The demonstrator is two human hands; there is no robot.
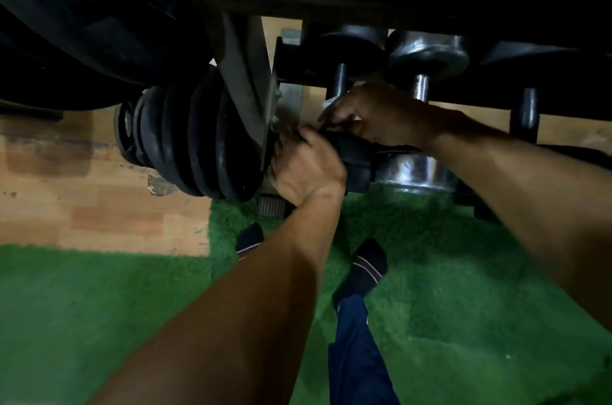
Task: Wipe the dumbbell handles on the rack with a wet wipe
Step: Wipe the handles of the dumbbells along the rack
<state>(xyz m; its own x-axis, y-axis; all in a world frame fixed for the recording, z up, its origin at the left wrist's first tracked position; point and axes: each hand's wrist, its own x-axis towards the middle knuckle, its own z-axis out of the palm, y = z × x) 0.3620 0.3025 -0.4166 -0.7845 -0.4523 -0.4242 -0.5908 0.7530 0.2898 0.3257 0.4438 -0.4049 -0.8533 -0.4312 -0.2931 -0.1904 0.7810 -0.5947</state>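
Left hand (306,169) grips black dumbbell (356,159) end; right hand (367,113) curled, seemingly pinching wipe (328,103)

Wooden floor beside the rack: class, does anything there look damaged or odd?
Yes. The wooden floor has a dark chipped patch just below the black weight plates, and a darker stained area further left. Nothing looks spilled.
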